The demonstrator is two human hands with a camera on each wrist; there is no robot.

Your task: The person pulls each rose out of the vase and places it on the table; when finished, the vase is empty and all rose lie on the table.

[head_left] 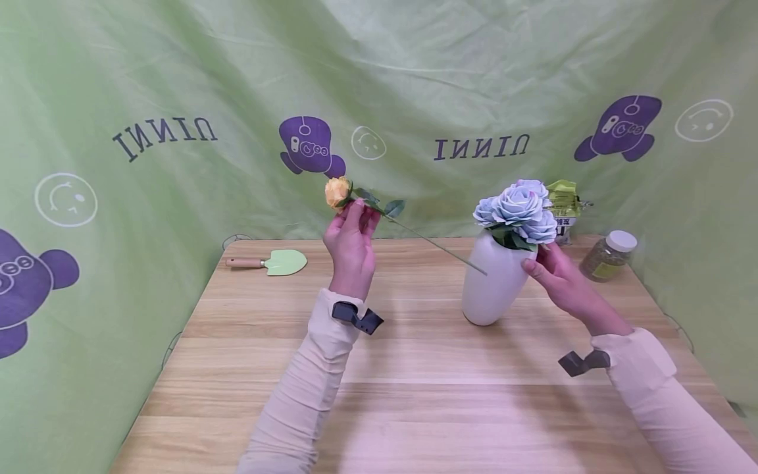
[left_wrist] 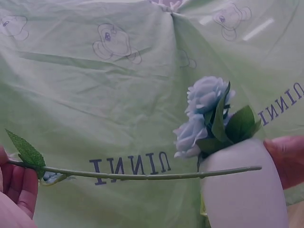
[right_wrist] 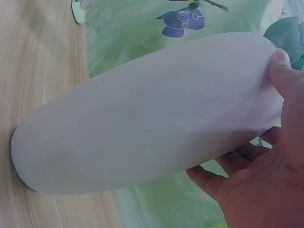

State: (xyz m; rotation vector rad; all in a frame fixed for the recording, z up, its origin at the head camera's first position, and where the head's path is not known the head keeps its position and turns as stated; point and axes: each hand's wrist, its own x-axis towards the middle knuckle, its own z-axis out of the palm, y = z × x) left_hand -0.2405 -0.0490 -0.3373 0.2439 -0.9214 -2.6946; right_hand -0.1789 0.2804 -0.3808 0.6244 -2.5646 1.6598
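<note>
My left hand (head_left: 351, 243) pinches a yellow-orange rose (head_left: 337, 193) by its stem, just below the bloom. Its long green stem (left_wrist: 142, 176) points right, and the tip overlaps the vase's side in the head view. A white vase (head_left: 494, 280) leans to the right on the table, filled with pale blue roses (head_left: 520, 209) and dark green leaves (left_wrist: 241, 122). At the vase's upper right side, my right hand (head_left: 559, 280) grips it close under the rim. The right wrist view shows the thumb (right_wrist: 281, 64) on the near side and the other fingers behind the vase.
On the wooden table (head_left: 408, 421), a light green hand trowel (head_left: 285, 262) lies at the back left. Behind the vase stands a green and white packet (head_left: 564, 204). A white-lidded jar (head_left: 608, 255) is at the back right. Green printed cloth (head_left: 391, 79) hangs around the table.
</note>
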